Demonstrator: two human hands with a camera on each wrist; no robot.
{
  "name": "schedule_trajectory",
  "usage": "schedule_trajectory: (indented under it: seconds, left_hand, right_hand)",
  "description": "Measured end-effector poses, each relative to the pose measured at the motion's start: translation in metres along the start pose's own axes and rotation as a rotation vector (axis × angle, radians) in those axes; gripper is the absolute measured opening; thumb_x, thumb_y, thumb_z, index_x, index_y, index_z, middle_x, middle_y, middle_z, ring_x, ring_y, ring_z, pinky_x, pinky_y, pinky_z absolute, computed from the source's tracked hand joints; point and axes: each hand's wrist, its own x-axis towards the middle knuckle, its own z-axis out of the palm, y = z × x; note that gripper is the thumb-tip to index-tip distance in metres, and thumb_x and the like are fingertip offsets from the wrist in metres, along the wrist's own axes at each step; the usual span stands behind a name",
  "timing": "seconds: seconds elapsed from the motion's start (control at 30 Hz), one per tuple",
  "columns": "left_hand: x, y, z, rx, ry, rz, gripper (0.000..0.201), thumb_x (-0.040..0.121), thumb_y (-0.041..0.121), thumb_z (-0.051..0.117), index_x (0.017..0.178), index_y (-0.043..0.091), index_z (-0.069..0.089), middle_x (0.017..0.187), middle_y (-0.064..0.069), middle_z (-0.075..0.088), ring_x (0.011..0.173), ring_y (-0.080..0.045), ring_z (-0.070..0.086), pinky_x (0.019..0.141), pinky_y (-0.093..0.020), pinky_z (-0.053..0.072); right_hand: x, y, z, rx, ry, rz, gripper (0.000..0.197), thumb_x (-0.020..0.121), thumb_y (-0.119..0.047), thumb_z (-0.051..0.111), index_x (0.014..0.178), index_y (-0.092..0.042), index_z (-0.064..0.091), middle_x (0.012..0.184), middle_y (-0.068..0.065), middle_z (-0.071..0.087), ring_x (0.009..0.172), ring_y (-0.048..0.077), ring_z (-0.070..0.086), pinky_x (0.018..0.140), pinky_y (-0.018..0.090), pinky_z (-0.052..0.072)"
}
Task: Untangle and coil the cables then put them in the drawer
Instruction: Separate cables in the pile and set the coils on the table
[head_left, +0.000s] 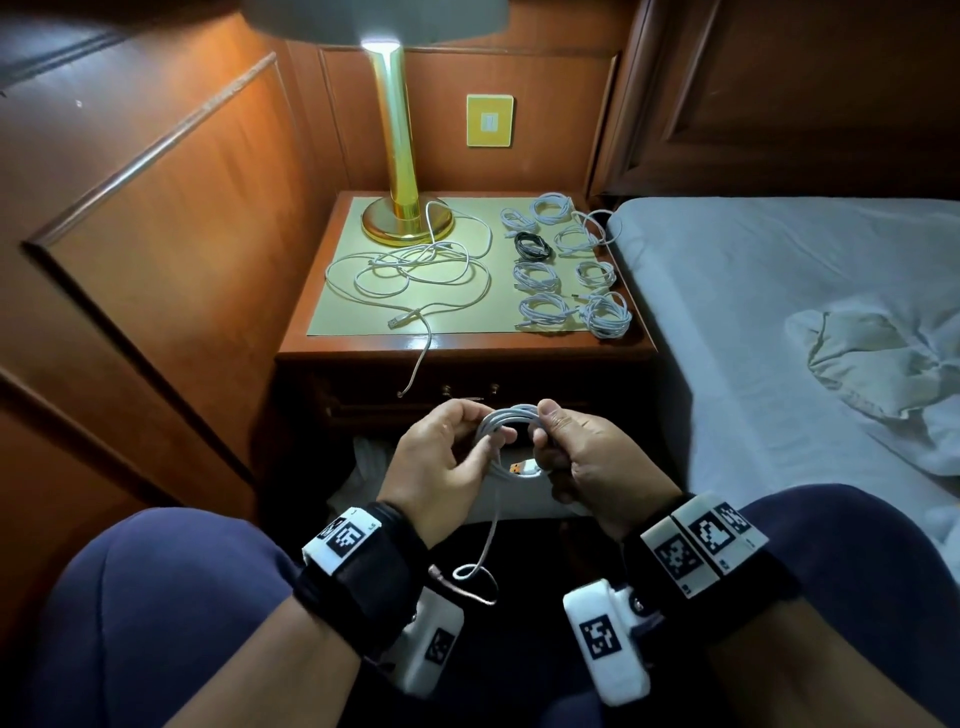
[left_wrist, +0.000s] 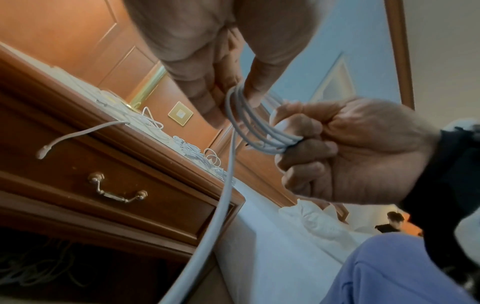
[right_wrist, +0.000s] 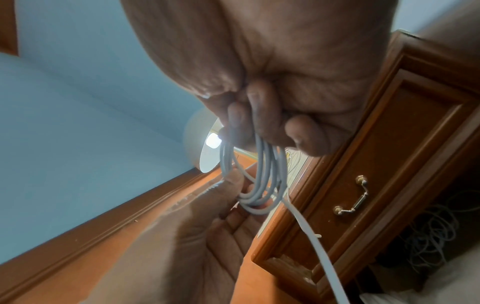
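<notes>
- We hold a white cable (head_left: 511, 418) between our knees, in front of the bench (head_left: 467, 345), several loops already gathered.
- Our left hand (head_left: 441, 462) has its grip curled round the left side of the loops, thumb and fingers pinching them.
- Our right hand (head_left: 582, 457) has its grip pressed together on the right side, pinching the same loops.
- The cable's loose tail hangs down between our wrists; its orange-tipped plug (head_left: 522, 470) sits just below the loops.
- On the bench, a tangle of white cables (head_left: 415, 270) lies beside the lamp (head_left: 402, 171), with small coiled cables (head_left: 566, 270) to the right.
- The drawer (left_wrist: 109, 185) beneath is closed.
</notes>
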Motion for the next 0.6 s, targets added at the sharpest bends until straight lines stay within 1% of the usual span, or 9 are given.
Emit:
schedule_trajectory:
  seconds: [0.07,0.1,0.2,0.27,0.33,0.4,0.47,0.53,0.6]
  left_hand:
    - [0.001,0.0,-0.002,-0.046,-0.022,-0.039,0.012,0.089,0.003,0.071,0.096,0.012,0.068,0.089,-0.001,0.077,0.09,-0.014,0.074,0.083,-0.031,0.058]
    - [0.002,0.0,-0.003,-0.073,-0.023,-0.057,0.012,0.087,0.003,0.072,0.094,0.012,0.07,0.087,-0.002,0.077,0.087,-0.016,0.073,0.081,-0.032,0.058]
    - [0.002,-0.001,-0.004,-0.247,-0.021,-0.167,0.017,0.087,-0.005,0.068,0.092,0.01,0.071,0.081,-0.004,0.073,0.072,-0.016,0.067,0.069,-0.029,0.058]
    - [0.0,0.002,-0.003,-0.456,-0.049,-0.274,0.019,0.089,-0.01,0.062,0.097,0.005,0.07,0.081,-0.01,0.071,0.066,-0.017,0.066,0.064,-0.028,0.058]
    - [0.001,0.007,-0.005,-0.672,-0.1,-0.374,0.022,0.09,-0.011,0.056,0.108,-0.001,0.065,0.087,-0.015,0.069,0.066,-0.022,0.068,0.064,-0.029,0.06]
    - [0.002,0.01,-0.009,-0.806,-0.143,-0.442,0.027,0.09,-0.013,0.053,0.113,-0.001,0.058,0.087,-0.017,0.066,0.064,-0.024,0.069,0.058,-0.029,0.06]
    - [0.003,0.01,-0.01,-0.857,-0.141,-0.45,0.029,0.087,-0.017,0.055,0.108,0.004,0.055,0.085,-0.017,0.064,0.059,-0.025,0.068,0.052,-0.028,0.057]
    - [0.002,0.006,-0.007,-0.835,-0.111,-0.382,0.029,0.084,-0.014,0.06,0.103,0.007,0.053,0.086,-0.015,0.061,0.06,-0.026,0.066,0.058,-0.031,0.059]
    - [0.001,0.001,-0.003,-0.679,-0.073,-0.249,0.024,0.087,-0.01,0.063,0.097,0.008,0.05,0.087,-0.011,0.06,0.063,-0.025,0.067,0.066,-0.034,0.06]
  right_hand:
    - [0.001,0.002,0.001,-0.022,0.012,-0.023,0.041,0.106,-0.04,0.036,0.075,-0.016,0.049,0.056,-0.004,0.035,0.041,0.007,0.027,0.039,0.02,0.024]
    - [0.001,0.003,0.001,-0.03,0.019,-0.032,0.041,0.106,-0.039,0.037,0.075,-0.016,0.049,0.056,-0.004,0.035,0.041,0.007,0.027,0.039,0.021,0.024]
    - [0.001,0.004,0.002,-0.057,0.043,-0.046,0.041,0.106,-0.04,0.039,0.074,-0.016,0.05,0.054,-0.006,0.038,0.04,0.007,0.03,0.04,0.021,0.025]
    - [0.001,0.003,0.004,-0.075,0.051,-0.059,0.041,0.105,-0.04,0.039,0.074,-0.016,0.05,0.054,-0.006,0.04,0.038,0.006,0.031,0.037,0.02,0.027]
    - [0.002,0.003,0.006,-0.079,0.06,-0.064,0.041,0.105,-0.04,0.04,0.074,-0.015,0.051,0.054,-0.004,0.042,0.037,0.007,0.032,0.037,0.02,0.028]
    - [0.004,0.004,0.008,-0.092,0.069,-0.082,0.041,0.105,-0.039,0.041,0.073,-0.015,0.052,0.055,-0.003,0.042,0.039,0.008,0.032,0.038,0.021,0.027]
    - [0.007,0.008,0.008,-0.155,0.08,-0.131,0.042,0.104,-0.039,0.041,0.072,-0.015,0.052,0.055,-0.002,0.042,0.041,0.008,0.033,0.041,0.021,0.027]
    - [0.009,0.011,0.006,-0.201,0.099,-0.169,0.042,0.104,-0.04,0.042,0.071,-0.017,0.053,0.057,-0.003,0.043,0.044,0.006,0.035,0.045,0.021,0.029]
    - [0.011,0.012,0.003,-0.192,0.111,-0.179,0.041,0.104,-0.041,0.042,0.072,-0.018,0.053,0.059,-0.003,0.043,0.046,0.005,0.035,0.045,0.02,0.029]
